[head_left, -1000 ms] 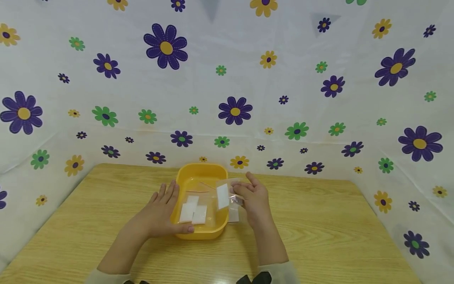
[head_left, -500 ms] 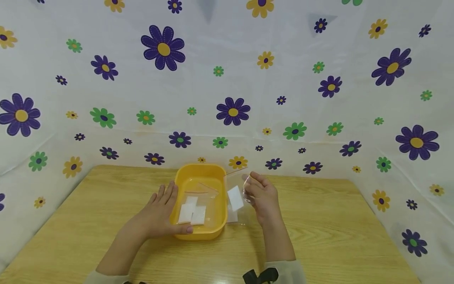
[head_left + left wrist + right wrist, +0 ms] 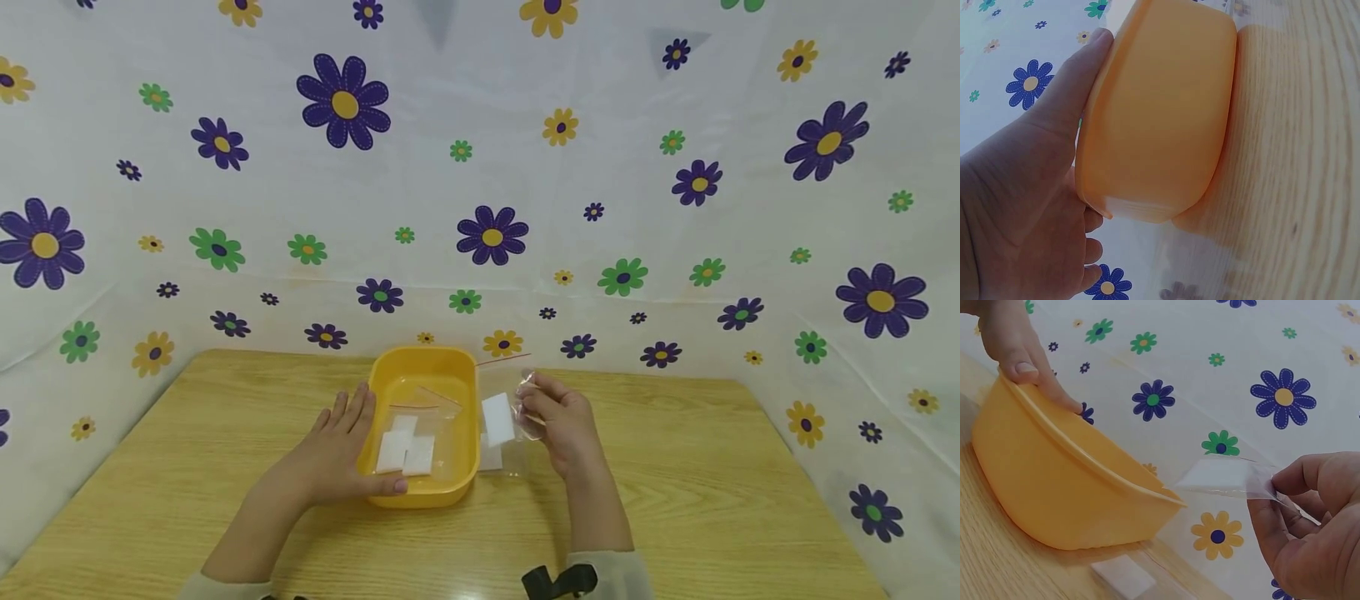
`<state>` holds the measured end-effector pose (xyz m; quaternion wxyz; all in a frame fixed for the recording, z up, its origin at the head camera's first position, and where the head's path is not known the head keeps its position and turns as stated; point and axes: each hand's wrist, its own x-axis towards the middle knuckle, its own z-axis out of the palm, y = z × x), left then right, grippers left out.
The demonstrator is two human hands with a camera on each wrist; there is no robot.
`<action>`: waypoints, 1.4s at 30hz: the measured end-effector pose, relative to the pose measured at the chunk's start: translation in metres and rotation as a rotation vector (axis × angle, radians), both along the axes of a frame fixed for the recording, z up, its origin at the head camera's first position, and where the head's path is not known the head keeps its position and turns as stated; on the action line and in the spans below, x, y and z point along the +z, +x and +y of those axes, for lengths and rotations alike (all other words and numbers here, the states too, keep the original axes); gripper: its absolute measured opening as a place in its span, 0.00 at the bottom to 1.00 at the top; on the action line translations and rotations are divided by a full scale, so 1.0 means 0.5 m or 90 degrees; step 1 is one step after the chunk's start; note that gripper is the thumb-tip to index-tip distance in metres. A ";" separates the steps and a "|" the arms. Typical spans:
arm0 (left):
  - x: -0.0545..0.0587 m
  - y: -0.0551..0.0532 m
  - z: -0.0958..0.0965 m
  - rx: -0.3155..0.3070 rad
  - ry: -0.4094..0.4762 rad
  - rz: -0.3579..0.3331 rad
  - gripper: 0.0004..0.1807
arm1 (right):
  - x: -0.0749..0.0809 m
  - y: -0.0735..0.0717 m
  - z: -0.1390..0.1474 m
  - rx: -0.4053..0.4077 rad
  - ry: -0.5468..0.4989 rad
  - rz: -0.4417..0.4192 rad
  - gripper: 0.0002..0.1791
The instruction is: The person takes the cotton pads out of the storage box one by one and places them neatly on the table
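Note:
My left hand rests along the left side of a yellow plastic basin, fingers straight and thumb over the near rim. In the left wrist view, the thumb lies along the rim. My right hand pinches the edge of a clear plastic zip bag holding a flat white piece, just outside the basin's right rim. Inside the basin lie clear bags with several white pieces. Below the held bag, another bagged white piece lies on the table beside the basin.
The wooden table extends on both sides of the basin. A white flower-print cloth hangs along the back and both sides. Sleeve cuffs with a black strap show at the bottom edge.
My right hand has drawn the bag rightward from over the basin's right rim to just outside it, mostly in the first half second. The left hand stays on the basin.

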<state>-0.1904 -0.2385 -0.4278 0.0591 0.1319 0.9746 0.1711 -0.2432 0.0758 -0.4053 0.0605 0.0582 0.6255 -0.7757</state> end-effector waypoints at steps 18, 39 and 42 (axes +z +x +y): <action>0.005 0.002 0.000 0.001 0.001 -0.009 0.76 | -0.034 0.027 0.063 0.016 0.034 0.028 0.20; 0.012 0.001 0.008 0.001 0.008 -0.003 0.76 | -0.025 0.012 0.119 -0.030 0.041 0.008 0.23; 0.011 0.000 0.009 0.002 0.004 -0.004 0.76 | -0.030 0.010 0.125 -0.031 0.038 0.008 0.24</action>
